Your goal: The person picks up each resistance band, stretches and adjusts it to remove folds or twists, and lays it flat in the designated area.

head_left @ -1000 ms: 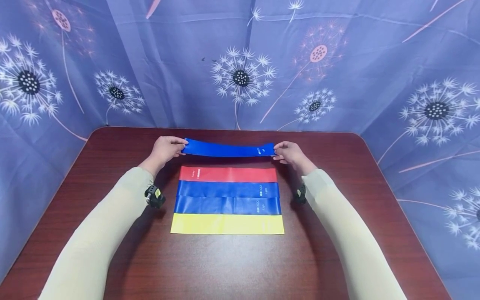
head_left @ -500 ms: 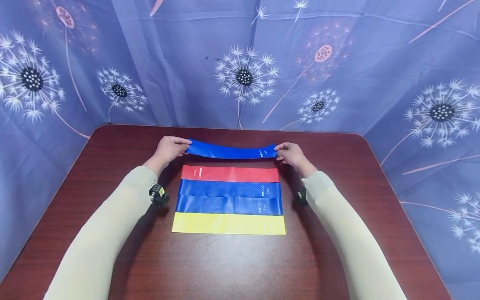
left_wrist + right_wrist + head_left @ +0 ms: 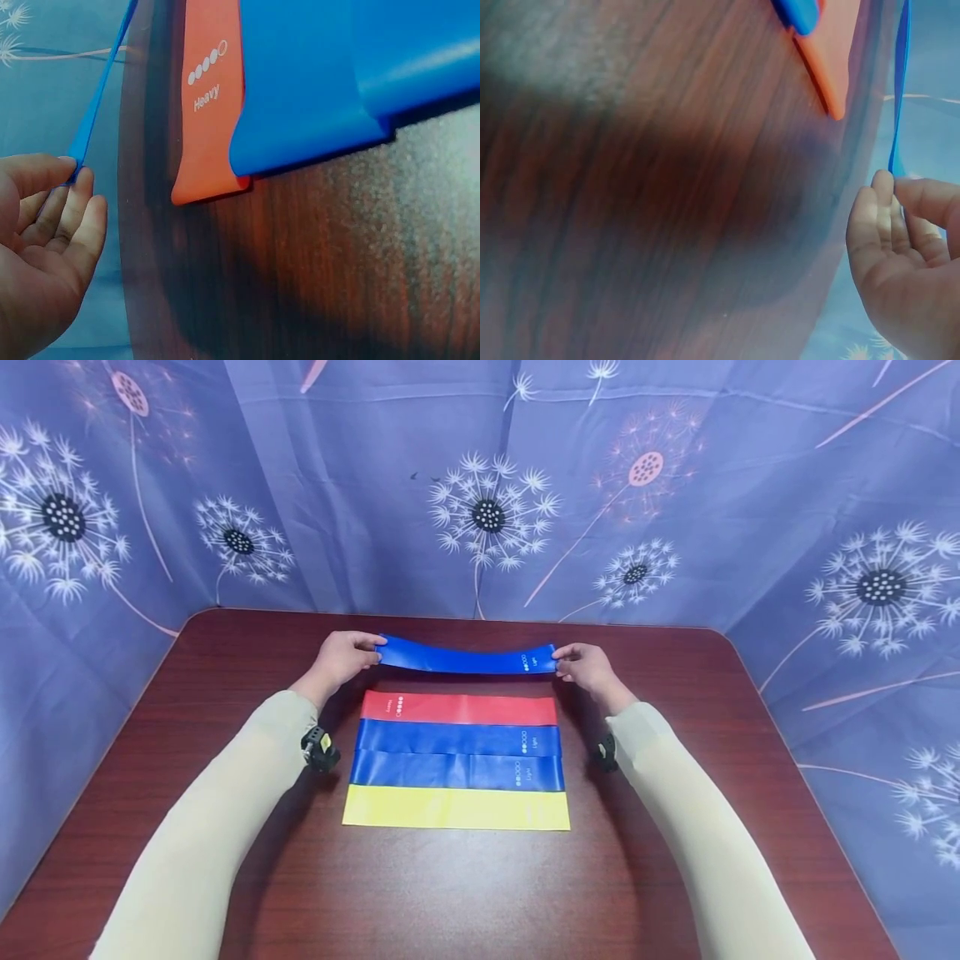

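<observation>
A blue resistance band (image 3: 465, 659) marked "Light" hangs between both hands, sagging slightly in the middle, beyond a row of flat bands. My left hand (image 3: 343, 658) pinches its left end between thumb and fingertips. At the other end my right hand (image 3: 588, 667) pinches it beside the printed dots. In the left wrist view, the thumb and fingers of the left hand (image 3: 49, 232) meet on the blue end. The right wrist view has the right hand (image 3: 907, 255) holding the band's narrow edge. Nearest the held band lies a red band (image 3: 461, 708) printed "Heavy".
Two blue bands (image 3: 450, 738) marked "Light" and a yellow band (image 3: 456, 808) continue the row toward the front of the dark red wooden table (image 3: 450, 902). A blue curtain (image 3: 360, 485) with dandelion prints stands behind the table's far edge and along both sides.
Both hands keep their pinch on the blue band and have shifted slightly right in the head view. The band rose a little in the last half second. The row of bands stays put.
</observation>
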Available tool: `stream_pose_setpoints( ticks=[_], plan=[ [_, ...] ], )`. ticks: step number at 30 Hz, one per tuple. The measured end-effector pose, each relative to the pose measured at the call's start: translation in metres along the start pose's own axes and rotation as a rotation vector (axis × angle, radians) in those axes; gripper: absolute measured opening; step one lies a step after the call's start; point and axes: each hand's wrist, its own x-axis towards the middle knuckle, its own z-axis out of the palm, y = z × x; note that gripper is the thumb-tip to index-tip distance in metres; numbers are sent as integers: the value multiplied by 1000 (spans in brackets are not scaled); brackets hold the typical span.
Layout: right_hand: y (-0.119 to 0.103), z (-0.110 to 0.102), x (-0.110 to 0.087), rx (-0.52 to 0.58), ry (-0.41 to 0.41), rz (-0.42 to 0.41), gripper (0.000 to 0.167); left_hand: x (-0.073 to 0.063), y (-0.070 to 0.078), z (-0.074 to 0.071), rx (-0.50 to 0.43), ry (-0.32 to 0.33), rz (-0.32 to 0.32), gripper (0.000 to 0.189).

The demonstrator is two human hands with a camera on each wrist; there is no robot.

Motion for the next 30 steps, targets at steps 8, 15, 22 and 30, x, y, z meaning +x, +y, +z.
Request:
stream_pose_setpoints(
  ticks=[8,15,22,30],
  plan=[
    [3,4,1,-33,30,-16,30,2,-1,4,17,37,18,39],
    [7,8,4,-33,37,7,30,3,0,8,33,25,3,39],
    [11,9,5,-38,38,20,29,6,-5,10,19,0,-31,40],
    [11,10,3,-92,31,43,29,8,-10,13,-41,0,-82,40]
  ],
)
